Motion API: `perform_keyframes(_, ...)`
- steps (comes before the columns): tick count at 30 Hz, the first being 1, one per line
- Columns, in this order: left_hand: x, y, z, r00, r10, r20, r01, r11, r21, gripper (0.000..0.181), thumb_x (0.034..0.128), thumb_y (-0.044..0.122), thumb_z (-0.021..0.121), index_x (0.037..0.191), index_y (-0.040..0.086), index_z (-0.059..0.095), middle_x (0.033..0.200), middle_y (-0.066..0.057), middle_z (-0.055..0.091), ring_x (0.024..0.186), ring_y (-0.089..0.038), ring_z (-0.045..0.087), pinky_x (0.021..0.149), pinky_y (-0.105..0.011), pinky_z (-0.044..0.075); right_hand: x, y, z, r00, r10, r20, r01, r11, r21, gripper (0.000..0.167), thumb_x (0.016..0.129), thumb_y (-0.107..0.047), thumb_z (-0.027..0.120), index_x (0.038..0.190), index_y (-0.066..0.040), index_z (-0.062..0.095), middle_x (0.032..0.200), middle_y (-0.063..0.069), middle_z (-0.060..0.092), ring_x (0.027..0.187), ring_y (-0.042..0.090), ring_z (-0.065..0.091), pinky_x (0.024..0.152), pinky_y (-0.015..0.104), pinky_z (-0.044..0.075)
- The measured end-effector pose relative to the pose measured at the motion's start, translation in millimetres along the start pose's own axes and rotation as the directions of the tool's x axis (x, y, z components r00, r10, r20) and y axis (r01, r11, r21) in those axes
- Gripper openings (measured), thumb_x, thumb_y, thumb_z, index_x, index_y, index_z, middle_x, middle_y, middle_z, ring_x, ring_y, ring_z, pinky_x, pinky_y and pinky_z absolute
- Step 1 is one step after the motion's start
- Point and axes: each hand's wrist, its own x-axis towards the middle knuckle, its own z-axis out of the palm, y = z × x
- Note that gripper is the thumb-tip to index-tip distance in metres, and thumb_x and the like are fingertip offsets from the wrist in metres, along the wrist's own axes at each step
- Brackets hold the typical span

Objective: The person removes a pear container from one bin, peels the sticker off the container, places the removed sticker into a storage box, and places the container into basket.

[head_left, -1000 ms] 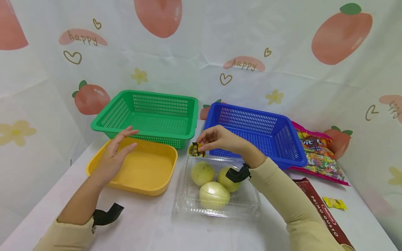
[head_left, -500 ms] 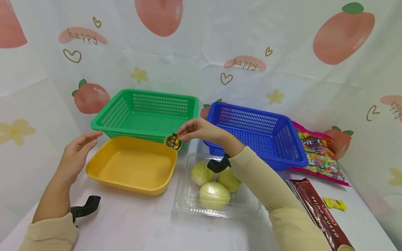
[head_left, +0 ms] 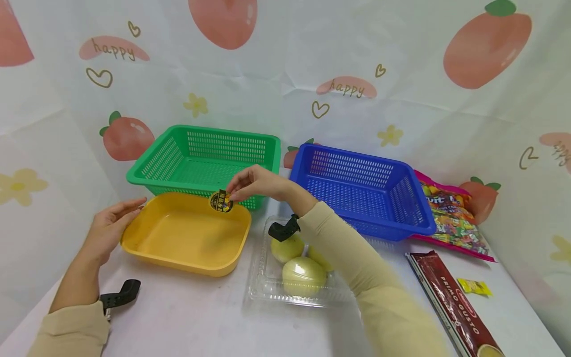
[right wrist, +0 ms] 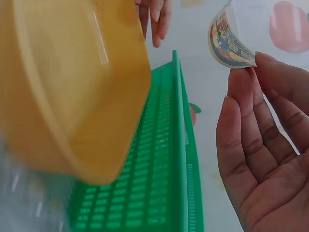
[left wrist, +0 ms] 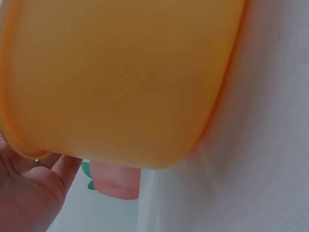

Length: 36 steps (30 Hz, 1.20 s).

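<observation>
By the yellow plastic tray at one o'clock, my right hand arrives pinching a round black-gold sticker; left hand relaxed at ten.

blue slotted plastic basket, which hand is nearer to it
Right: the right hand is just left of the basket; the left hand is farther left, at the left end of the yellow plastic tub.

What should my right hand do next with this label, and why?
Probably lower the label into the yellow tray: your right hand pinches it, and in the head view it shows over the tray's far rim, with your left hand at the left end.
</observation>
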Motion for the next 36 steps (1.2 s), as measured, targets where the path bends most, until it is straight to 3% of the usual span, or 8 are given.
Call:
perform_keyframes(7, -1.1, -5.8, 4.5, 1.0, -0.022, -0.015, 0.023, 0.998, 0.066, 0.041, 0.0974, 0.021, 0.047, 0.137, 0.013, 0.047, 0.115, 0.037, 0.049, 0.1, 0.023, 0.042, 0.078, 0.004, 0.038, 19.5, -1, 12, 0.999, 0.02, 0.048, -0.021, 1.0, 0.017, 0.02, 0.085, 0.001, 0.062, 0.104, 0.007, 0.063, 0.081, -0.001, 0.068, 0.077, 0.013, 0.065, 0.089, 0.046, 0.051)
perform_keyframes(11, -0.3, -8.2, 7.3, 0.999, -0.03, -0.022, 0.032, 0.993, 0.114, 0.039, 0.0985, 0.019, 0.044, 0.137, 0.011, 0.047, 0.124, 0.028, 0.052, 0.105, 0.019, 0.041, 0.08, 0.003, 0.038, 30.0, 1, 19, 0.997, 0.04, 0.066, -0.04, 0.999, 0.007, 0.022, 0.086, 0.0, 0.062, 0.106, 0.007, 0.063, 0.085, 0.004, 0.069, 0.081, 0.013, 0.067, 0.086, 0.04, 0.053)
perform_keyframes(14, 0.2, -8.6, 9.3, 0.997, -0.069, -0.038, 0.075, 0.981, 0.177, 0.041, 0.0996, 0.021, 0.04, 0.139, 0.009, 0.044, 0.134, 0.02, 0.049, 0.12, 0.009, 0.041, 0.082, 0.003, 0.038, 38.0, 4, 24, 0.996, 0.062, 0.069, -0.062, 0.998, -0.004, 0.022, 0.086, -0.001, 0.062, 0.107, 0.007, 0.063, 0.088, 0.007, 0.07, 0.083, 0.015, 0.068, 0.084, 0.035, 0.055)
perform_keyframes(18, 0.2, -8.8, 10.6, 0.993, -0.108, -0.054, 0.118, 0.967, 0.225, 0.043, 0.1005, 0.025, 0.037, 0.139, 0.006, 0.041, 0.137, 0.021, 0.044, 0.132, -0.005, 0.037, 0.085, 0.003, 0.036, 48.4, 6, 30, 0.992, 0.101, 0.071, -0.1, 0.995, -0.018, 0.022, 0.086, -0.002, 0.062, 0.107, 0.005, 0.064, 0.09, 0.008, 0.069, 0.084, 0.016, 0.068, 0.082, 0.031, 0.055)
perform_keyframes(24, 0.3, -9.4, 12.0, 0.995, -0.089, -0.047, 0.097, 0.971, 0.22, 0.042, 0.1006, 0.023, 0.037, 0.138, 0.003, 0.043, 0.135, 0.021, 0.046, 0.13, -0.003, 0.038, 0.085, 0.003, 0.036, 60.0, 9, 39, 0.986, 0.149, 0.067, -0.147, 0.988, -0.04, 0.022, 0.086, -0.003, 0.062, 0.107, 0.004, 0.065, 0.095, 0.012, 0.069, 0.085, 0.016, 0.068, 0.084, 0.03, 0.055)
perform_keyframes(31, -0.1, -7.7, 12.0, 0.993, -0.11, -0.048, 0.119, 0.964, 0.238, 0.043, 0.1008, 0.025, 0.034, 0.138, 0.005, 0.043, 0.145, 0.002, 0.043, 0.133, -0.013, 0.038, 0.083, 0.003, 0.036, 67.0, 11, 48, 0.982, 0.177, 0.063, -0.173, 0.982, -0.07, 0.018, 0.085, -0.001, 0.063, 0.102, 0.004, 0.067, 0.093, 0.014, 0.07, 0.076, 0.013, 0.066, 0.089, 0.037, 0.053)
perform_keyframes(36, -1.1, -8.7, 12.3, 0.992, -0.111, -0.052, 0.12, 0.967, 0.226, 0.043, 0.1008, 0.025, 0.035, 0.137, 0.004, 0.043, 0.141, 0.01, 0.045, 0.129, -0.006, 0.04, 0.083, 0.003, 0.036, 69.4, 13, 53, 0.979, 0.179, 0.094, -0.166, 0.977, -0.137, 0.018, 0.086, -0.001, 0.062, 0.102, 0.005, 0.067, 0.096, 0.015, 0.07, 0.078, 0.011, 0.064, 0.085, 0.03, 0.054)
